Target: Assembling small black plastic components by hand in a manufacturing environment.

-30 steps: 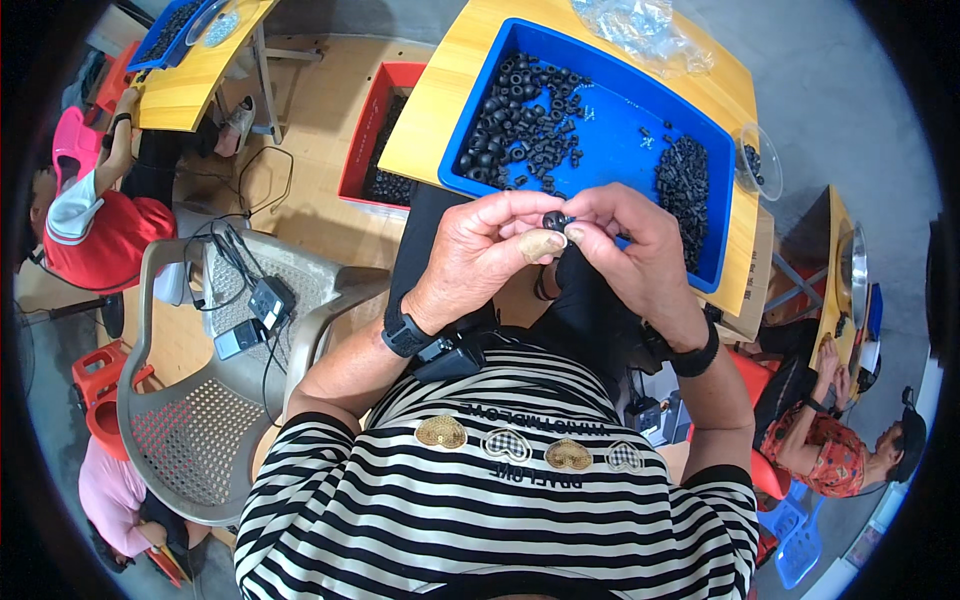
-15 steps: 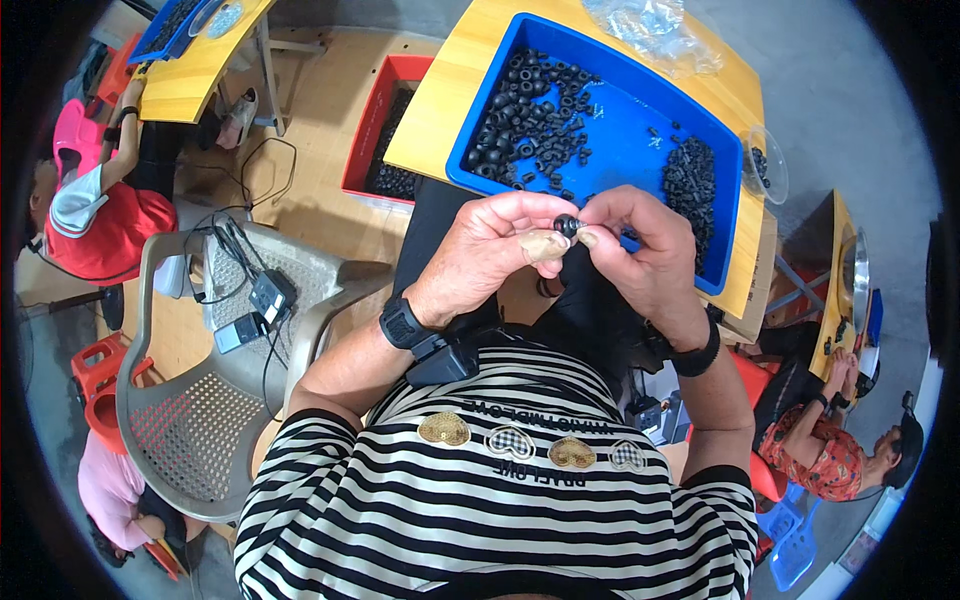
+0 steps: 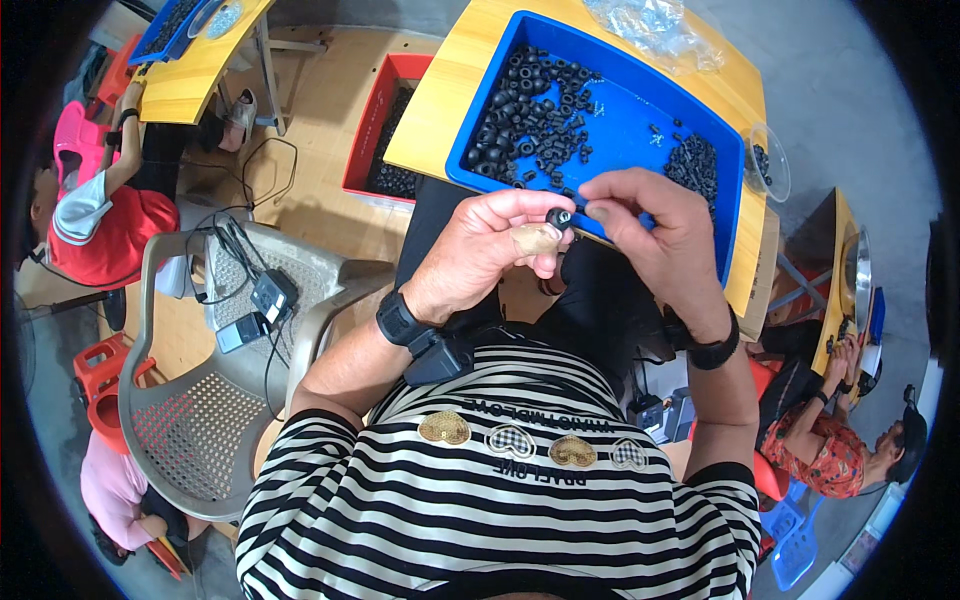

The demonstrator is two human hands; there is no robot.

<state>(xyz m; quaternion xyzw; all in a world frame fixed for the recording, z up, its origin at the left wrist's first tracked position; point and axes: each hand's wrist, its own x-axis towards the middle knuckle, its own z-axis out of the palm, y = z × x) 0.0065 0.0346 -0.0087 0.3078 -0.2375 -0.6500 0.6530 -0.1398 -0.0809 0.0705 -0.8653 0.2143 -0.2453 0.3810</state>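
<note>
Blk rnd part (image 3: pixel 559 217), pale ctr

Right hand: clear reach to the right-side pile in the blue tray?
Likely yes: the right hand is over the near edge of the tray, close to the pile, with nothing visible between them. The left hand, pinching a black piece, is off to the other side.

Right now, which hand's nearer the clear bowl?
Right. The right hand is left of and below the bowl in view; the left hand, holding a black part, is farther left.
</note>
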